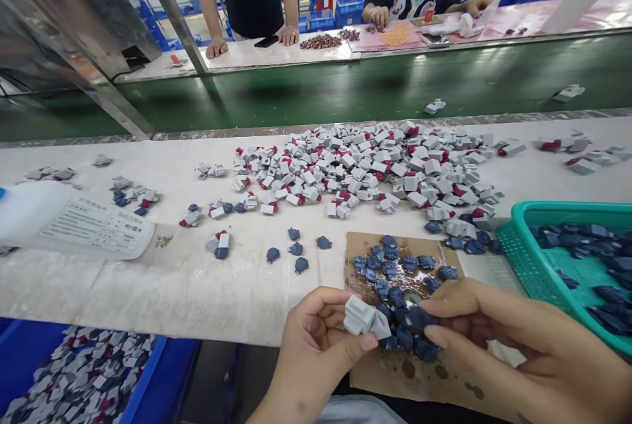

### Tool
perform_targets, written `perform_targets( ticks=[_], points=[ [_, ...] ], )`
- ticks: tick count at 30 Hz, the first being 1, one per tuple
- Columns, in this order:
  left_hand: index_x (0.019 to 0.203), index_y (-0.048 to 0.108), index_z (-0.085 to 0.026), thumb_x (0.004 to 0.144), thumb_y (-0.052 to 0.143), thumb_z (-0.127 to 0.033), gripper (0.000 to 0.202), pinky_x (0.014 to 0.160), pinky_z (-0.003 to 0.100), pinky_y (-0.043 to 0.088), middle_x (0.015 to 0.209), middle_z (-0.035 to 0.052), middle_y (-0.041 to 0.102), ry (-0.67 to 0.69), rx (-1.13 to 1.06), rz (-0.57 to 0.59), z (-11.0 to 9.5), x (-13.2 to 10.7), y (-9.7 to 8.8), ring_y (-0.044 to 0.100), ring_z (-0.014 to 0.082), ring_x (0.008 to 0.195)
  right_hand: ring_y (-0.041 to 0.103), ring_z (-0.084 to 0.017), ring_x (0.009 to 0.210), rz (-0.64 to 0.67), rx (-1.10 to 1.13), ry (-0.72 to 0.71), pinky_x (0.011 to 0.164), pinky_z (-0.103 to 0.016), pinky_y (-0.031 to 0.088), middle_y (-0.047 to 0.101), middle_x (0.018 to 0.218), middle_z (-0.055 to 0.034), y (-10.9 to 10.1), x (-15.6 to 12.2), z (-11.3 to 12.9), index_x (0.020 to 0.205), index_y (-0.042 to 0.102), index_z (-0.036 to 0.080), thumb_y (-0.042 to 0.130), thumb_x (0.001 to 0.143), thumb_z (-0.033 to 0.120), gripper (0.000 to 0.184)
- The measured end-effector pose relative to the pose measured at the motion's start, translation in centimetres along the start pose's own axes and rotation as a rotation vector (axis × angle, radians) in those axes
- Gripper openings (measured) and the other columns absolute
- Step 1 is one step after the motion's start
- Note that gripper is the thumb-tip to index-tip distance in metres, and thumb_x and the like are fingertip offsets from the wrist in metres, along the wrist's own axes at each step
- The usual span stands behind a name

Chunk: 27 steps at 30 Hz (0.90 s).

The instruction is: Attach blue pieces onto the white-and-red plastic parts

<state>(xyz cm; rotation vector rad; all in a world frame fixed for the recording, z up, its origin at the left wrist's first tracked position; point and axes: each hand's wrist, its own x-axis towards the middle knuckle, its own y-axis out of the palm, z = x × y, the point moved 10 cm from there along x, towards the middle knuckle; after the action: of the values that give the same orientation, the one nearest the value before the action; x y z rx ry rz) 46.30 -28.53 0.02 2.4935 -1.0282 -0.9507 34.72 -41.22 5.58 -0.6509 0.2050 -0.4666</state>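
Between the thumb and fingers of my left hand [316,351] is a small grey plastic part [363,315] with blocky steps. My right hand [513,338] pinches a dark blue plastic piece [419,317], just to the right of the grey part. Whether the two parts touch is hard to make out. Both hands are over a brown cardboard sheet [409,374], wet and stained, on which several dark blue pieces [382,256] lie. A few more loose blue pieces [296,249] lie on the table left of the cardboard.
Behind the hands spreads a large pile of grey and dark red parts [355,164]. A teal basket [516,226] of blue pieces stands right, a white bottle [89,223] left. A blue bin [158,365] is lower left. Beyond the green conveyor [296,91] are two people.
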Motion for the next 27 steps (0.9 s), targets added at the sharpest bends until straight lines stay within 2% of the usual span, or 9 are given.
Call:
perform_targets(
  ticks=[3,7,9,13,17,21,25,27],
  points=[
    [0.078,0.074,-0.019,0.052,0.096,-0.032,0.037,0.063,0.016,0.050,0.077,0.0024,0.078,-0.005,0.055,-0.001,-0.4,-0.4,0.4,0.068,0.0104,0.069,0.065,-0.016,0.070,-0.023,0.102,0.076,0.053,-0.019,0.051,0.070,0.085,-0.0019,0.4,-0.1,1.2,0.090,0.065,0.025,0.061,0.090,0.046,0.021],
    [0.074,0.073,-0.019,0.049,0.097,-0.037,0.039,0.062,0.017,0.051,0.076,0.0027,0.078,-0.026,0.117,-0.010,-0.6,-0.7,0.7,0.068,0.0115,0.068,0.057,-0.015,0.058,-0.057,0.200,0.122,0.048,-0.021,0.047,0.065,0.070,0.0008,0.6,0.2,1.8,0.081,0.065,0.026,0.062,0.089,0.050,0.025],
    [0.074,0.074,-0.019,0.049,0.097,-0.036,0.038,0.062,0.018,0.052,0.074,0.0024,0.077,-0.021,0.138,-0.006,-0.7,-0.7,0.7,0.068,0.0125,0.068,0.054,-0.014,0.055,-0.007,0.173,0.092,0.047,-0.022,0.045,0.064,0.068,0.0013,0.9,0.4,2.0,0.082,0.065,0.027,0.061,0.090,0.048,0.023],
    [0.073,0.076,-0.020,0.049,0.097,-0.021,0.031,0.063,0.019,0.054,0.069,-0.0001,0.075,0.016,0.190,0.029,-0.7,-0.7,1.0,0.070,0.0140,0.067,0.057,-0.014,0.060,0.146,0.081,-0.020,0.052,-0.021,0.047,0.064,0.071,0.0005,1.8,0.6,2.3,0.081,0.063,0.025,0.057,0.094,0.040,0.020],
    [0.072,0.074,-0.019,0.054,0.094,-0.019,0.027,0.065,0.022,0.056,0.069,0.0008,0.075,0.058,0.227,0.030,-0.4,-0.5,1.0,0.071,0.0164,0.066,0.055,-0.013,0.060,0.215,0.135,0.042,0.051,-0.019,0.046,0.059,0.068,-0.0001,2.5,1.1,1.3,0.075,0.057,0.022,0.054,0.094,0.038,0.025],
    [0.075,0.071,-0.017,0.054,0.094,-0.017,0.030,0.067,0.023,0.055,0.073,0.0021,0.076,0.016,0.266,0.048,0.6,0.0,1.0,0.070,0.0168,0.070,0.056,-0.014,0.061,0.270,0.250,0.111,0.053,-0.021,0.044,0.060,0.070,-0.0013,3.6,1.0,0.6,0.077,0.057,0.021,0.052,0.094,0.040,0.027],
    [0.081,0.069,-0.016,0.058,0.092,-0.022,0.032,0.063,0.018,0.053,0.073,0.0017,0.072,-0.082,0.170,0.146,1.3,0.7,1.6,0.066,0.0126,0.068,0.051,-0.013,0.057,0.200,0.440,0.309,0.052,-0.021,0.038,0.057,0.064,0.0007,3.6,1.0,-1.0,0.077,0.060,0.020,0.066,0.084,0.051,0.032],
    [0.092,0.068,-0.017,0.065,0.087,-0.029,0.035,0.056,0.018,0.052,0.074,0.0003,0.068,-0.110,0.137,0.186,1.4,1.0,2.0,0.062,0.0110,0.062,0.048,-0.012,0.054,0.127,0.509,0.326,0.050,-0.021,0.037,0.055,0.061,0.0015,3.0,1.6,-1.2,0.078,0.065,0.021,0.070,0.080,0.056,0.036]
  ],
)
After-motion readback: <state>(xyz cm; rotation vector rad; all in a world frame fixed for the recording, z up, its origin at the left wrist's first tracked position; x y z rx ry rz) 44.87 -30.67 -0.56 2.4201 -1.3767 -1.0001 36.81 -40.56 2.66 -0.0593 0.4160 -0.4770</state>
